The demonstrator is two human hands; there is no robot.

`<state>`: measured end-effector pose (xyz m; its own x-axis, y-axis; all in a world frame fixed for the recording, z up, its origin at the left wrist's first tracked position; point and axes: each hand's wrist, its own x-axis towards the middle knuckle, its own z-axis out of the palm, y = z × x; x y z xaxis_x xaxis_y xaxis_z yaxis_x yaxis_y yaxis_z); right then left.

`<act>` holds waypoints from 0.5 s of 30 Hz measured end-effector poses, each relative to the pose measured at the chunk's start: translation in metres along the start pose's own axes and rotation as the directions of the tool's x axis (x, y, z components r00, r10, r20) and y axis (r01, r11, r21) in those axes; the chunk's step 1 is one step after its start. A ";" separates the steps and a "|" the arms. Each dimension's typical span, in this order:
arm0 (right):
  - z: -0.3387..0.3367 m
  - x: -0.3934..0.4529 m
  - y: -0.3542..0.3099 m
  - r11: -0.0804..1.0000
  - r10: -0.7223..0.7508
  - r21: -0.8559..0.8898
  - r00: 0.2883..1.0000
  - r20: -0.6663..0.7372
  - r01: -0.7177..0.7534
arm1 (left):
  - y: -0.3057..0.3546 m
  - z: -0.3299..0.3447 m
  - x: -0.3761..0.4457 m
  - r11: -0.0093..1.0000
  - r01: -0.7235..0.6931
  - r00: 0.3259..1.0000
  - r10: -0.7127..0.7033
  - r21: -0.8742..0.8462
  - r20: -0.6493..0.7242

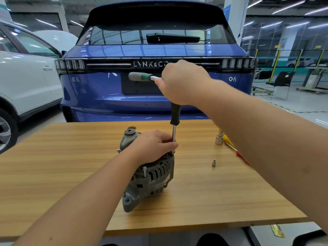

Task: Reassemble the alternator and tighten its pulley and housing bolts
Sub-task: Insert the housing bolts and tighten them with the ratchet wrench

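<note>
1. Head view: alternator (150,176) standing on the wooden counter (204,197), near its middle.
2. Left hand (156,146) clasped over the top of the housing, fingers also pinching the tool shaft, likely to steady both against turning force.
3. Right hand (181,82) gripping the T-handle driver (174,121) up high, held upright over a housing bolt, probably for tightening.
4. Spare socket (219,140), small bit (214,163) and screwdriver (230,145) parked to the right, within reach.
5. Behind the counter, blue car (154,86); white car (26,77) at left; bright workshop hall.
</note>
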<state>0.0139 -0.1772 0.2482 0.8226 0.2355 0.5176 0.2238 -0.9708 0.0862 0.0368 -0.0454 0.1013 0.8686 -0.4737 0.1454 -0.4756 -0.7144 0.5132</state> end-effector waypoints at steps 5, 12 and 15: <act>-0.006 -0.003 0.004 0.395 0.173 0.806 0.897 0.406 -0.441 | 0.001 -0.001 0.000 1.000 -0.006 1.000 0.005 0.021 0.015; 0.036 -0.017 -0.005 -0.526 0.348 0.829 0.843 0.411 -0.187 | 0.005 -0.001 -0.001 0.999 0.022 1.000 -0.022 0.031 -0.003; 0.058 -0.029 -0.011 0.226 0.482 0.950 0.823 -0.302 0.216 | 0.005 -0.001 -0.001 0.999 0.021 1.000 -0.021 0.037 -0.003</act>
<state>0.0181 -0.1711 0.1825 0.6268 -0.2875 0.7241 0.7247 -0.1262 -0.6774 0.0333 -0.0483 0.1047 0.8787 -0.4572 0.1373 -0.4622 -0.7427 0.4845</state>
